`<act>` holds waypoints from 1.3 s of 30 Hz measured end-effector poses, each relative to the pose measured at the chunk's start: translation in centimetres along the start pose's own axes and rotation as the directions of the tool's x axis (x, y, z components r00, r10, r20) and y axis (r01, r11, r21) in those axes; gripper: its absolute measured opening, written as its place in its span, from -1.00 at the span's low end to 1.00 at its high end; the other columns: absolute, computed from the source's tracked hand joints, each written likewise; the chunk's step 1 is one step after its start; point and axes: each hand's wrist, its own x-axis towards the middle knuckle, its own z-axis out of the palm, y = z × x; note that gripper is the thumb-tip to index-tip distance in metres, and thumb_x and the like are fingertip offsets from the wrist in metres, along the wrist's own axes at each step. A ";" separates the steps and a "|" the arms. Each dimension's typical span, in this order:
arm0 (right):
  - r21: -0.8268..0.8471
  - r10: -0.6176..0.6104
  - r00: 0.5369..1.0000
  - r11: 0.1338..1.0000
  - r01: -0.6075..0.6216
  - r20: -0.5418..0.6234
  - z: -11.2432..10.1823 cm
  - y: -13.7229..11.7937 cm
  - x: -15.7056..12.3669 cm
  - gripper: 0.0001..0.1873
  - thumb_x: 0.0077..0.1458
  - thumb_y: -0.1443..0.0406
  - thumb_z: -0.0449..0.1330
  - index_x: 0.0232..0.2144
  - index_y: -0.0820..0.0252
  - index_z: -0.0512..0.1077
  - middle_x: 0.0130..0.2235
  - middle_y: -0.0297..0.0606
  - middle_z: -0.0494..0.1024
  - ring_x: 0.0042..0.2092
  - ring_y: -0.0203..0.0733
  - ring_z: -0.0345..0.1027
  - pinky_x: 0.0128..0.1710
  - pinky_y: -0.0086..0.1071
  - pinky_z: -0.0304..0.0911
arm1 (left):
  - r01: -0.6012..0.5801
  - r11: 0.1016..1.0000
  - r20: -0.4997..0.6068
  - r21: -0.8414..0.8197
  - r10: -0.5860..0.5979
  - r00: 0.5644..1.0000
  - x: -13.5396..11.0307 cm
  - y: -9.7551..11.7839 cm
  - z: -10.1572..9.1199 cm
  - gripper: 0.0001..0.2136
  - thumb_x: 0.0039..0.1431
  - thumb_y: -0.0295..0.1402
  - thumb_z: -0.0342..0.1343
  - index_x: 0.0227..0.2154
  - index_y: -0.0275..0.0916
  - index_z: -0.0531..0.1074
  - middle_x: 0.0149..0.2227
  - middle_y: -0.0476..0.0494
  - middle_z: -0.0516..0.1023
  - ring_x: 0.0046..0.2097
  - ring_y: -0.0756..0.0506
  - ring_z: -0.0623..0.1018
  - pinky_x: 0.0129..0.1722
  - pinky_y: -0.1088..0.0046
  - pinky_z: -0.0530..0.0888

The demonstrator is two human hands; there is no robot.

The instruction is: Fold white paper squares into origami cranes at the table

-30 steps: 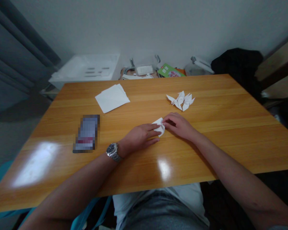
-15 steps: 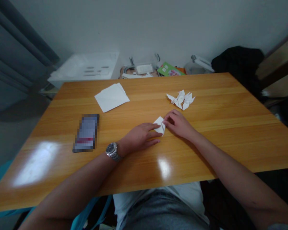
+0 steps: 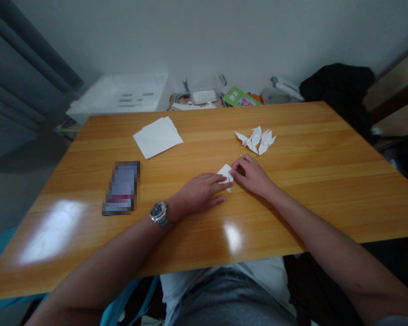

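A small folded piece of white paper (image 3: pixel 226 171) lies on the wooden table between my hands. My left hand (image 3: pixel 200 191), with a watch (image 3: pixel 159 213) on the wrist, rests flat with its fingers stretched out; fingertips lie on the paper's left and lower part and cover some of it. At the paper's right edge, my right hand (image 3: pixel 250 174) is closed in a pinch, thumb and index finger on that edge. Behind my right hand sits a cluster of folded white paper figures (image 3: pixel 257 140) with pointed tips.
A stack of white paper sheets (image 3: pixel 158 137) lies at the back left of the table (image 3: pixel 309 181). A phone (image 3: pixel 122 188) with a blurred screen is left of my left hand. Beyond the far edge are a white tray (image 3: pixel 122 88), a green booklet (image 3: pixel 240 97) and a dark cloth heap (image 3: pixel 336 86).
My left fingers have shifted slightly on the folded paper, one reaching further right across it. My right hand keeps its pinch at the edge.
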 end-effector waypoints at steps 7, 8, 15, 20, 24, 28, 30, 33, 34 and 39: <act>-0.028 0.016 1.000 0.999 -0.016 -0.013 0.2 0.0 0.0 -0.90 0.22 0.29 0.24 -0.35 0.13 0.41 -0.27 -0.18 0.42 -0.17 -0.02 0.33 -0.15 -0.16 0.29 | -0.002 1.000 -0.003 0.010 0.002 1.000 0.0 0.0 0.0 -0.58 0.45 -0.13 -0.03 0.26 -0.13 0.38 0.26 -0.22 0.43 0.22 -0.22 0.47 0.26 0.15 0.41; -0.029 0.019 1.000 0.999 -0.019 -0.012 0.2 0.0 0.1 -0.90 0.22 0.28 0.24 -0.35 0.14 0.41 -0.26 -0.18 0.42 -0.17 -0.02 0.34 -0.15 -0.16 0.29 | -0.004 1.000 -0.003 0.012 0.004 1.000 0.0 0.0 0.0 -0.58 0.45 -0.13 -0.03 0.26 -0.14 0.39 0.26 -0.23 0.43 0.22 -0.22 0.47 0.26 0.15 0.41; -0.039 0.006 1.000 0.999 -0.007 -0.021 0.4 0.1 0.1 -0.89 0.23 0.28 0.23 -0.36 0.13 0.40 -0.27 -0.17 0.41 -0.17 -0.01 0.33 -0.15 -0.14 0.29 | -0.007 1.000 -0.017 0.009 0.007 1.000 0.0 -0.1 0.1 -0.59 0.44 -0.15 0.01 0.25 -0.13 0.40 0.24 -0.27 0.44 0.22 -0.22 0.48 0.24 0.12 0.43; -0.039 0.005 1.000 0.999 -0.006 -0.031 0.4 0.0 0.1 -0.89 0.23 0.28 0.23 -0.37 0.12 0.40 -0.28 -0.18 0.41 -0.18 -0.01 0.33 -0.15 -0.13 0.29 | -0.005 0.999 -0.009 0.033 0.006 1.000 0.0 0.1 0.1 -0.58 0.44 -0.14 0.00 0.25 -0.14 0.39 0.25 -0.25 0.44 0.20 -0.22 0.49 0.23 0.13 0.44; -0.051 0.013 0.999 0.999 -0.015 -0.030 0.4 -0.2 0.1 -0.89 0.23 0.28 0.23 -0.37 0.12 0.39 -0.27 -0.17 0.40 -0.17 0.01 0.33 -0.14 -0.12 0.29 | -0.008 0.999 0.000 0.051 0.008 1.000 0.1 0.1 0.0 -0.57 0.45 -0.14 -0.03 0.25 -0.19 0.39 0.25 -0.25 0.44 0.20 -0.23 0.49 0.23 0.15 0.43; -0.059 0.025 0.999 0.998 -0.027 -0.030 0.4 -0.4 0.1 -0.88 0.22 0.29 0.23 -0.37 0.12 0.38 -0.27 -0.17 0.40 -0.17 0.00 0.33 -0.14 -0.13 0.29 | -0.013 0.999 0.001 0.053 0.013 1.000 0.1 0.2 -0.1 -0.58 0.46 -0.13 -0.03 0.25 -0.18 0.38 0.27 -0.23 0.43 0.21 -0.23 0.49 0.25 0.14 0.41; -0.054 0.023 0.999 0.998 -0.024 -0.030 0.4 -0.5 0.1 -0.89 0.22 0.29 0.23 -0.37 0.12 0.38 -0.27 -0.17 0.40 -0.18 0.00 0.33 -0.16 -0.13 0.29 | -0.029 0.999 0.003 0.038 0.029 1.000 0.1 0.2 -0.1 -0.58 0.46 -0.15 -0.03 0.25 -0.20 0.37 0.28 -0.23 0.42 0.23 -0.23 0.47 0.27 0.14 0.39; -0.060 0.017 0.999 0.998 -0.020 -0.035 0.4 -0.5 0.1 -0.89 0.22 0.30 0.22 -0.37 0.12 0.38 -0.27 -0.16 0.40 -0.19 0.00 0.33 -0.16 -0.12 0.29 | -0.048 0.999 -0.002 0.008 0.048 0.999 0.1 0.2 -0.3 -0.58 0.45 -0.17 -0.02 0.26 -0.22 0.37 0.28 -0.24 0.43 0.26 -0.22 0.44 0.29 0.14 0.38; -0.064 0.018 0.999 0.998 -0.020 -0.037 0.5 -0.5 0.1 -0.89 0.22 0.30 0.23 -0.37 0.12 0.38 -0.27 -0.16 0.40 -0.18 0.01 0.33 -0.15 -0.12 0.29 | -0.053 0.999 -0.005 0.003 0.053 0.999 0.1 0.2 -0.3 -0.58 0.45 -0.17 -0.01 0.26 -0.21 0.37 0.27 -0.24 0.44 0.26 -0.22 0.44 0.29 0.14 0.38; -0.076 0.021 0.999 0.997 -0.024 -0.030 0.6 -0.3 0.1 -0.90 0.23 0.29 0.23 -0.35 0.13 0.40 -0.25 -0.15 0.41 -0.16 0.01 0.34 -0.12 -0.13 0.29 | -0.100 0.995 -0.002 0.021 0.100 0.995 0.0 -0.1 -0.3 -0.59 0.44 -0.12 0.00 0.22 -0.15 0.41 0.27 -0.24 0.44 0.26 -0.24 0.45 0.27 0.11 0.40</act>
